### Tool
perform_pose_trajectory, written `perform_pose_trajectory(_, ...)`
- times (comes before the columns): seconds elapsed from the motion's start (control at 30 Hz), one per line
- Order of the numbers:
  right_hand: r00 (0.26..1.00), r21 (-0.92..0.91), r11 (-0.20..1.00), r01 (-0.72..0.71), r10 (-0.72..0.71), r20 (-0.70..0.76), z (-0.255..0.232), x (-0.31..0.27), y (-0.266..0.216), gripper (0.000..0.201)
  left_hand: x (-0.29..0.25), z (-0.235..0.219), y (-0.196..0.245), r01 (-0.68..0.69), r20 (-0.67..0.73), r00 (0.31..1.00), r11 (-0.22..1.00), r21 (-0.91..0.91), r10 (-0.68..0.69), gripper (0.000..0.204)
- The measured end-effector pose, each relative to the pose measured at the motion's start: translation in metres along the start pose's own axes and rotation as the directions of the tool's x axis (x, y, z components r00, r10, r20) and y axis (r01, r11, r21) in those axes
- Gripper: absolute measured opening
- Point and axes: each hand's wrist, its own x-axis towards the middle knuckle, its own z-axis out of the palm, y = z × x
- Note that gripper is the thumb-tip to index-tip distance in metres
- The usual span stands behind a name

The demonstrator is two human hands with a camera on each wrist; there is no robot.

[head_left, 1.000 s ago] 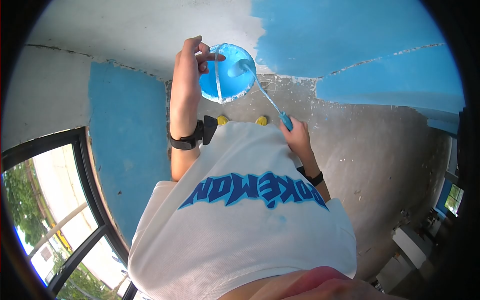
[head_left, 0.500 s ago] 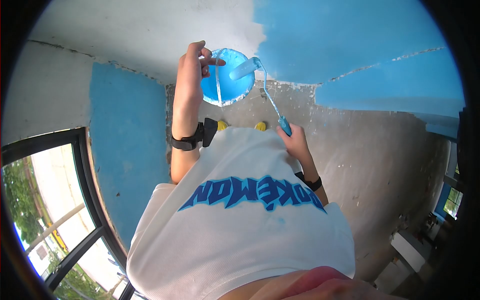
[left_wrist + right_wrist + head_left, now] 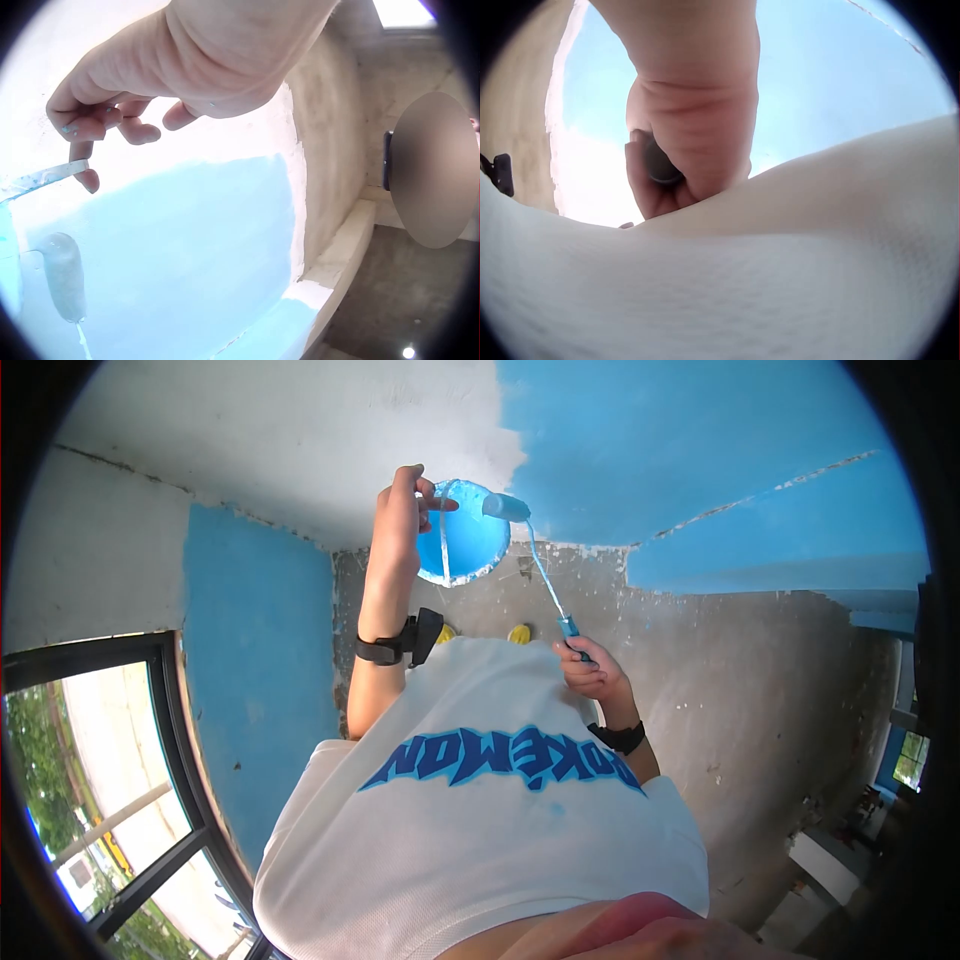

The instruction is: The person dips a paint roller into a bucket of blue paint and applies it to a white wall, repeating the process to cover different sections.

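A blue-coated paint bucket [image 3: 492,569] hangs in front of the person, with blue paint inside. My left hand [image 3: 400,520] holds its white handle [image 3: 445,545]; in the left wrist view, a finger hooks under that handle [image 3: 45,181]. My right hand [image 3: 598,672] grips the blue handle of a paint roller [image 3: 506,508]. The roller's blue sleeve overlaps the bucket's right rim, and its thin bent frame runs down to the grip. In the right wrist view, fingers wrap the dark butt end of the roller handle [image 3: 662,165].
Ahead, the wall is part white [image 3: 300,430], part blue [image 3: 700,450]. A blue-painted wall section [image 3: 260,660] and a black-framed window [image 3: 165,690] stand at left. The grey floor [image 3: 740,690] has paint specks. Another person, blurred [image 3: 435,172], appears in the left wrist view.
The roller sleeve has come up out of the bucket's inside and moved right to its rim. The right hand has turned on the grip. The left hand keeps holding the bucket handle.
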Motion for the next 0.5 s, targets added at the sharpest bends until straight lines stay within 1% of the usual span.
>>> perform_pose_trajectory(0.03, 0.982, 0.209, 0.973, -0.102, 0.065, 0.177, -0.003, 0.002, 0.002, 0.031, 0.001, -0.002, -0.002, 0.002, -0.003, 1.0, 1.0, -0.017, -0.002, 0.033)
perform_pose_trajectory(0.07, 0.929, 0.385, 0.893, -0.234, 0.089, 0.359, -0.006, 0.003, 0.003, 0.032, 0.002, -0.003, -0.005, 0.006, -0.007, 1.0, 0.999, -0.033, -0.006, 0.033)
perform_pose_trajectory(0.1, 0.929, 0.379, 0.897, -0.228, 0.083, 0.361, -0.007, 0.003, 0.003, 0.032, 0.003, -0.003, -0.006, -0.004, 0.0, 1.0, 0.999, -0.034, 0.004, 0.033)
perform_pose_trajectory(0.17, 0.871, 0.44, 0.839, -0.319, 0.076, 0.486, -0.005, 0.006, 0.002, 0.035, 0.006, -0.004, -0.006, 0.035, -0.028, 0.999, 0.999, -0.037, -0.036, 0.033)
perform_pose_trajectory(0.2, 0.87, 0.433, 0.844, -0.315, 0.074, 0.488, 0.0, 0.005, 0.003, 0.035, 0.004, -0.004, -0.005, 0.026, -0.025, 0.999, 0.999, -0.038, -0.027, 0.033)
perform_pose_trajectory(0.27, 0.837, 0.424, 0.843, -0.331, 0.054, 0.545, 0.008, 0.006, 0.001, 0.037, 0.004, -0.005, -0.006, 0.018, -0.021, 1.0, 0.998, -0.055, -0.019, 0.034)
perform_pose_trajectory(0.37, 0.818, 0.387, 0.86, -0.331, 0.058, 0.572, 0.021, 0.011, -0.004, 0.039, 0.009, -0.008, -0.016, 0.029, -0.032, 0.999, 0.998, -0.051, -0.031, 0.036)
perform_pose_trajectory(0.4, 0.816, 0.374, 0.867, -0.329, 0.062, 0.574, 0.025, 0.011, -0.007, 0.039, 0.009, -0.007, -0.016, 0.041, -0.041, 0.998, 0.998, -0.052, -0.043, 0.036)
perform_pose_trajectory(0.47, 0.842, 0.403, 0.855, -0.326, 0.068, 0.535, 0.031, 0.011, -0.014, 0.038, 0.005, -0.007, -0.014, 0.022, -0.037, 0.999, 0.998, -0.051, -0.024, 0.037)
perform_pose_trajectory(0.5, 0.836, 0.377, 0.868, -0.322, 0.074, 0.544, 0.034, 0.01, -0.016, 0.038, 0.004, -0.008, -0.016, 0.021, -0.042, 0.999, 0.999, -0.043, -0.023, 0.037)
